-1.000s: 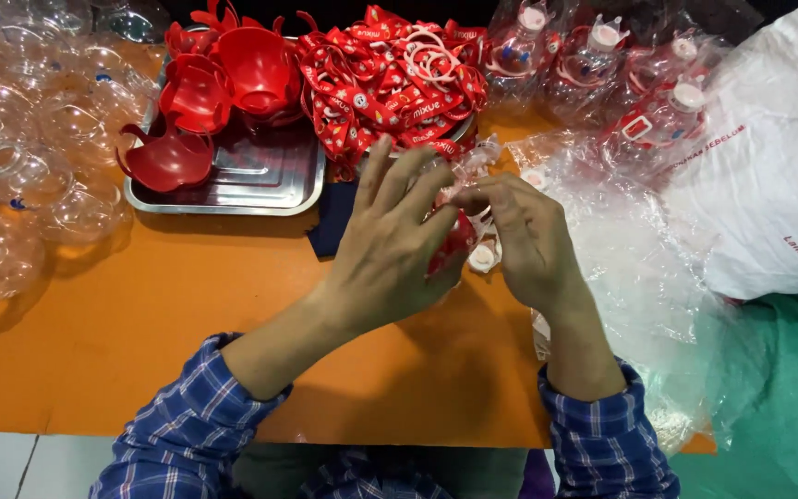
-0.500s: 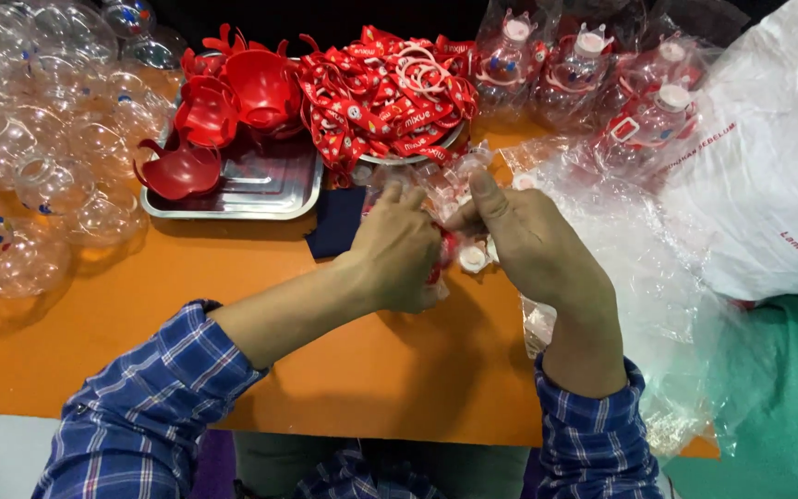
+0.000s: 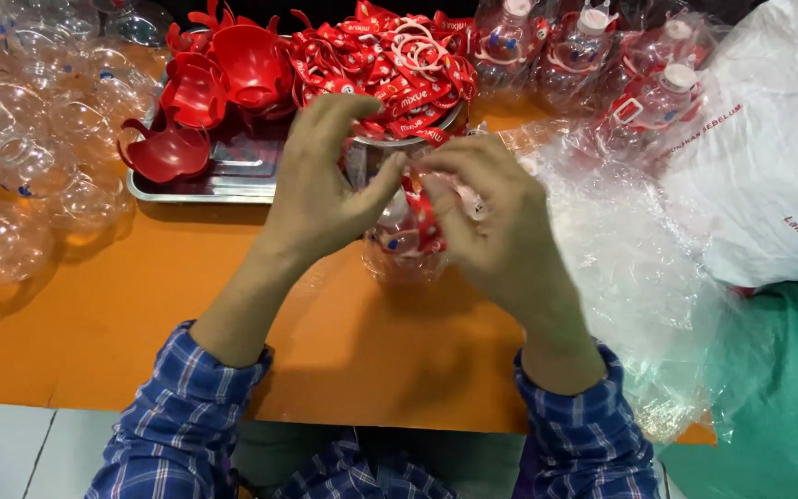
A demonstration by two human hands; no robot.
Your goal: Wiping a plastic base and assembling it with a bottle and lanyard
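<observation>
Both hands (image 3: 325,199) gripping clear bottle (image 3: 404,249), red strap (image 3: 425,217) running vertically

A metal tray (image 3: 233,180) sits far left on the orange table (image 3: 140,314), holding red plastic cups (image 3: 223,74); clear round bottles (image 3: 20,139) crowd the far left edge; wrapped capped bottles (image 3: 602,55) stand far right; a white plastic bag (image 3: 768,166) lies right, above green cloth (image 3: 778,397).

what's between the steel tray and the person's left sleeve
Bare orange table lies between the steel tray and left sleeve, crossed by the forearm, in the head view.
</observation>
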